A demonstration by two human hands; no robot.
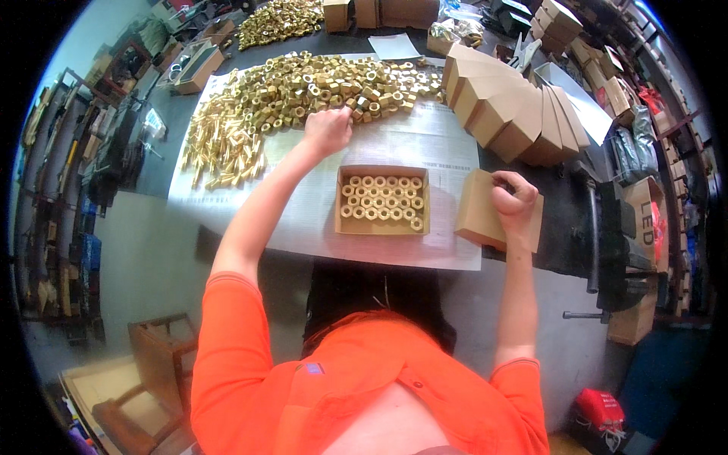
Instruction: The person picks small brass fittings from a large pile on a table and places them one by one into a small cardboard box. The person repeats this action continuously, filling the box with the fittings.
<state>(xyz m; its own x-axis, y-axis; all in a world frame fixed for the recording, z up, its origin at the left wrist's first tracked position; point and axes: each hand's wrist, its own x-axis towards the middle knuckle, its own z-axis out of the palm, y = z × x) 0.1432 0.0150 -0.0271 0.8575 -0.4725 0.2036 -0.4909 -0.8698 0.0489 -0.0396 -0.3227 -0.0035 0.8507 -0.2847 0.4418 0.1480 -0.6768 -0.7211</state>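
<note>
The left hand [330,130], near the centre of the frame, has its fingers curled inward at the lower edge of a heap of brass-coloured hex nuts [303,87]; whether they pinch a nut cannot be told. The right hand [514,196], right of centre, is bent into a loose fist against a brown cardboard box [478,206]; its fingertips are turned in, so I cannot tell whether they grip anything.

Between the hands, slightly lower in the frame, sits an open cardboard tray [383,230] holding hex nuts laid flat in rows, their holes facing up, with one more nut at its lower right corner. To the left of the nut heap, and touching it, spreads a pile of slender brass-coloured pins [220,144]. A pale sheet [296,205] lies under the heap, the pins and the tray, on a dark workbench [569,227].

At the upper right, more cardboard boxes [508,114] lean in a fan. At the top of the frame are a second heap of brass-coloured pieces [280,23] and a sheet of white paper [394,47]. A wooden chair [155,371] stands at the lower left, and a red bag [600,409] lies at the lower right.
</note>
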